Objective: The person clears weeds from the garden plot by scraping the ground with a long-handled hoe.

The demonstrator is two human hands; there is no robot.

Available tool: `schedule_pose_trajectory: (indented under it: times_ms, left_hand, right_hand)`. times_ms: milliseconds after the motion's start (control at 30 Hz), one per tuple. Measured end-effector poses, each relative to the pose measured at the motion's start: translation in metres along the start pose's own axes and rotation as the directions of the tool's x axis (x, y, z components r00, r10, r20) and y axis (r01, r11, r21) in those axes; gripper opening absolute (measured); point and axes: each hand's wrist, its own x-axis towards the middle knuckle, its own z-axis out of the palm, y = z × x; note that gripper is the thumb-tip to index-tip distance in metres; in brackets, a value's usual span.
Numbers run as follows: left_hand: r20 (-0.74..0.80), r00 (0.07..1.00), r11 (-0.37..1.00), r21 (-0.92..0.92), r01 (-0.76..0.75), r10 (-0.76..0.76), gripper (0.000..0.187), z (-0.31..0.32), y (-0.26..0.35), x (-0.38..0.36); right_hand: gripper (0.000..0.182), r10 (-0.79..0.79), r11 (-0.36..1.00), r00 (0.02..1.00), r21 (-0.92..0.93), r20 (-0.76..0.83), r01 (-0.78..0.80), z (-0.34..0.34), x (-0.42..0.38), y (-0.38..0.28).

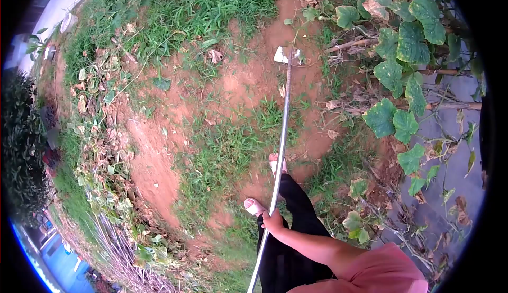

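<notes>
My right hand (272,222) is wrapped round the long silvery handle of a hoe (281,139), in front of my dark trousers. The handle runs from the bottom edge up and away to the upper middle. There its pale blade (280,55) rests on or close to the reddish soil (254,81); exact contact is hard to tell. Light-coloured shoes (255,206) stand on the ground beside the handle. My left hand is out of view, and the near end of the handle runs off the bottom of the picture.
Broad-leaved vines (389,118) climb over sticks on the right, beside a grey surface (423,219). Green grass (222,7) grows at the top and in the middle. Withered vines and a heap of dry stalks (121,245) lie on the left, near a dark bush (21,150).
</notes>
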Motion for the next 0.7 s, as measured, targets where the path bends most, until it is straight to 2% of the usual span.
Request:
schedule_pose_trajectory:
  times_ms: [33, 67, 100, 133, 167, 200, 233, 267, 300, 333, 400, 433, 467, 500, 533, 600, 667, 700]
  left_hand:
    - [-0.02, 0.998, 0.998, -0.004, -0.067, 0.067, 0.048, -0.001, 0.027, 0.016]
    - [-0.033, 0.989, 0.989, 0.012, -0.147, 0.147, 0.048, 0.001, 0.055, 0.041]
    - [-0.081, 0.965, 0.956, 0.181, -0.233, 0.25, 0.044, 0.014, 0.073, 0.09]
    - [-0.101, 0.944, 0.948, 0.085, -0.306, 0.314, 0.043, 0.0, 0.129, 0.106]
    - [-0.069, 0.955, 0.957, 0.021, -0.288, 0.289, 0.042, -0.034, 0.213, 0.098]
    - [-0.109, 0.922, 0.925, -0.046, -0.377, 0.371, 0.038, -0.07, 0.291, 0.082]
    - [-0.205, 0.852, 0.83, -0.205, -0.518, 0.481, 0.029, -0.077, 0.337, 0.1]
    - [-0.198, 0.82, 0.771, -0.279, -0.573, 0.538, 0.03, -0.087, 0.38, 0.122]
    - [-0.144, 0.853, 0.802, -0.293, -0.521, 0.502, 0.031, -0.113, 0.428, 0.116]
    - [-0.079, 0.88, 0.841, -0.264, -0.472, 0.469, 0.031, -0.122, 0.454, 0.131]
    - [-0.156, 0.833, 0.777, -0.302, -0.552, 0.531, 0.029, -0.084, 0.421, 0.185]
    - [-0.187, 0.814, 0.749, -0.321, -0.58, 0.55, 0.028, -0.05, 0.385, 0.206]
    - [-0.163, 0.87, 0.816, -0.3, -0.494, 0.466, 0.023, -0.013, 0.332, 0.217]
    - [-0.073, 0.949, 0.909, -0.271, -0.316, 0.308, 0.021, -0.016, 0.315, 0.181]
    - [-0.016, 0.949, 0.904, -0.298, -0.306, 0.316, 0.021, -0.021, 0.311, 0.16]
    - [-0.038, 0.932, 0.883, -0.307, -0.353, 0.36, 0.02, -0.017, 0.308, 0.124]
    - [-0.158, 0.857, 0.823, -0.239, -0.515, 0.49, 0.021, -0.018, 0.322, 0.121]
    - [-0.208, 0.842, 0.827, -0.177, -0.533, 0.498, 0.023, -0.038, 0.339, 0.111]
  right_hand:
    - [0.033, 0.01, 1.0, 1.0, 0.027, -0.004, -0.01, -0.003, 0.021, -0.043]
    - [0.034, -0.078, 0.995, 0.997, 0.059, -0.011, 0.078, -0.008, 0.055, -0.073]
    - [0.035, -0.164, 0.982, 0.986, 0.09, -0.017, 0.165, -0.012, 0.09, -0.104]
    - [0.033, -0.288, 0.932, 0.957, 0.223, -0.028, 0.287, -0.015, 0.143, -0.128]
    - [0.032, -0.22, 0.93, 0.973, 0.286, -0.067, 0.23, -0.022, 0.163, -0.186]
    - [0.03, -0.344, 0.919, 0.929, 0.152, -0.135, 0.363, -0.031, 0.182, -0.246]
    - [0.029, -0.461, 0.863, 0.865, 0.127, -0.197, 0.489, -0.034, 0.224, -0.285]
    - [0.03, -0.436, 0.87, 0.878, 0.16, -0.196, 0.467, -0.037, 0.24, -0.331]
    - [0.033, -0.391, 0.913, 0.898, 0.037, -0.205, 0.406, -0.037, 0.261, -0.361]
    - [0.034, -0.473, 0.881, 0.833, -0.172, -0.286, 0.441, -0.032, 0.278, -0.352]
    - [0.035, -0.652, 0.731, 0.661, -0.539, -0.37, 0.419, -0.012, 0.311, -0.339]
    - [0.035, -0.53, 0.812, 0.772, -0.473, -0.352, 0.342, 0.005, 0.308, -0.284]
    - [0.031, -0.48, 0.814, 0.788, -0.529, -0.386, 0.237, 0.022, 0.286, -0.227]
    - [0.029, -0.366, 0.856, 0.872, -0.485, -0.324, 0.179, 0.023, 0.257, -0.192]
    - [0.03, -0.394, 0.851, 0.86, -0.482, -0.324, 0.208, 0.017, 0.254, -0.181]
    - [0.03, -0.409, 0.834, 0.868, -0.5, -0.281, 0.231, -0.001, 0.237, -0.185]
    - [0.03, -0.47, 0.833, 0.843, -0.445, -0.26, 0.327, -0.013, 0.253, -0.227]
    - [0.03, -0.477, 0.845, 0.843, -0.393, -0.249, 0.362, -0.014, 0.253, -0.239]
